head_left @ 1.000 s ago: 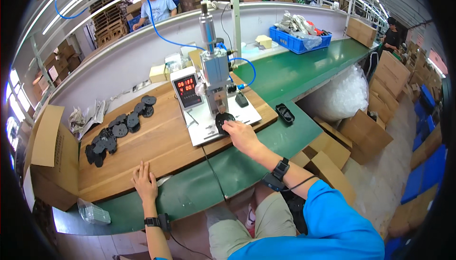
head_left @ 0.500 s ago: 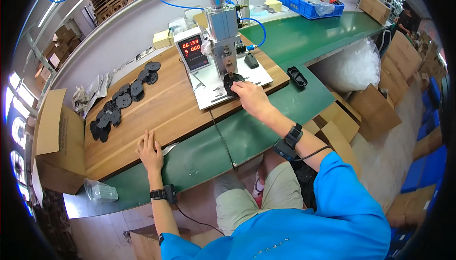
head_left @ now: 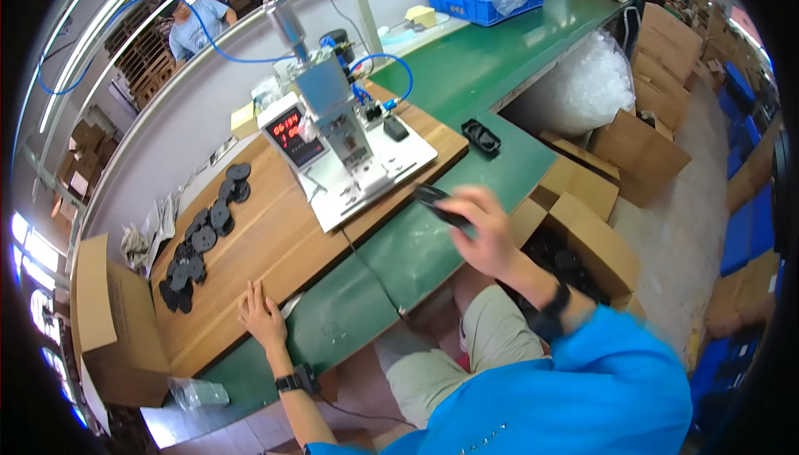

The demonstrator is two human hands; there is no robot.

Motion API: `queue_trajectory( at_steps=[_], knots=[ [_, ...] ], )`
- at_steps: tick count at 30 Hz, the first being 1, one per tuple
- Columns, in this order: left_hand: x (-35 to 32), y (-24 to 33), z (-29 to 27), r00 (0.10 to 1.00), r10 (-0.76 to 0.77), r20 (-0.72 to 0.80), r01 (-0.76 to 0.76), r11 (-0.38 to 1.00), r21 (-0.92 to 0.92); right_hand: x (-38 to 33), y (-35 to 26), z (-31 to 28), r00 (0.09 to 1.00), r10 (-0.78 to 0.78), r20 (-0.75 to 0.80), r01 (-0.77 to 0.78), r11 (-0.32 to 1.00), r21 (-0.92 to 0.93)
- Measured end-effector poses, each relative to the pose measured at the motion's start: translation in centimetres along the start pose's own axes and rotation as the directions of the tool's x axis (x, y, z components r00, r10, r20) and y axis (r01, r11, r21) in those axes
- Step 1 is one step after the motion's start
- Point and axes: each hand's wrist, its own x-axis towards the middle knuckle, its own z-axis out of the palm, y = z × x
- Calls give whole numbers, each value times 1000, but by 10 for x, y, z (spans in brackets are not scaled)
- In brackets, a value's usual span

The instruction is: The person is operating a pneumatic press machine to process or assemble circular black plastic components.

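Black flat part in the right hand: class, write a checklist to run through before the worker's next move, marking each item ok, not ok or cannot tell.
1. Right hand grips the black part: ok, though blurred.
2. Part clear of the press machine: ok, held over the green belt.
3. White press base free of a part: cannot tell.
4. Left hand away from the press: ok, flat on the wooden board.
5. Black discs on the board: ok.
6. Open box beside the right hand: ok.

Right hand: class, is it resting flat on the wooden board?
No. The right hand is lifted over the green belt, holding a black part.
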Motion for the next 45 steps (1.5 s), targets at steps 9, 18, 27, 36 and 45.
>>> queue_trajectory(
  at_steps=[9, 18, 27, 36, 45],
  knots=[
    [-2, 11, -9, 978, 171, -123, -179, 982, -59, -331, 115, -128, 674, 724, -148, -641, 472, -605],
    [-6, -1, 1, 992, 106, -75, -94, 985, 146, -352, 122, -66, 598, 801, -28, -558, 392, -731],
    [-1, 8, -3, 951, 108, -290, -151, 980, -132, -268, 124, 51, 527, 715, 460, -475, 696, -538],
    [-2, -5, 1, 988, 62, -143, -81, 988, -129, -254, 105, 86, 886, 410, 217, -276, 841, -464],
    [-7, -6, 2, 998, -32, 52, 34, 999, -37, -210, 76, 76, 903, 392, 177, -284, 853, -438]
  ],
)
